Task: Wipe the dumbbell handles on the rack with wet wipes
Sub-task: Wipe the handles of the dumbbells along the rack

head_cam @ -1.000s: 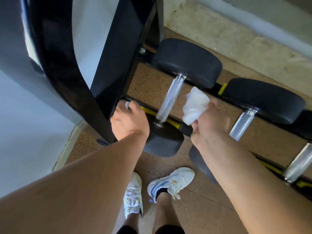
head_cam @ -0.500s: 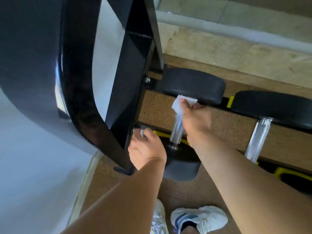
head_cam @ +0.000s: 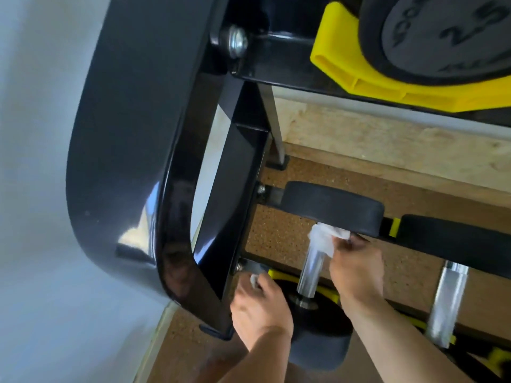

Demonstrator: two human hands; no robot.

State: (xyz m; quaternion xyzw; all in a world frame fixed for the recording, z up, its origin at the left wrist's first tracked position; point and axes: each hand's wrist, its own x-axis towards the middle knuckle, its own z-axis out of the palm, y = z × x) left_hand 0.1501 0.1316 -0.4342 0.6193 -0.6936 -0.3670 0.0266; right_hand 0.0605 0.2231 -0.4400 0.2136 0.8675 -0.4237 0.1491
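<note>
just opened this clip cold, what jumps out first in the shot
The glossy black curved rack frame fills the left and centre of the view. Lower right, the right hand presses a crumpled white wet wipe on the upper end of a shiny chrome dumbbell handle, while the left hand grips the rack rail beside it. At top right, a bright yellow plastic cradle holds a black dumbbell head marked 2.5.

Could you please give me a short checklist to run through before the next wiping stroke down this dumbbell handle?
1. Wet wipe in contact with handle: ok, at its far end.
2. Right hand gripping wipe: ok.
3. Lower handle unobstructed: ok.
4. Left hand away from the stroke path: ok, beside the rack frame, holding something small and white.
5. Wipe still damp: cannot tell.
</note>
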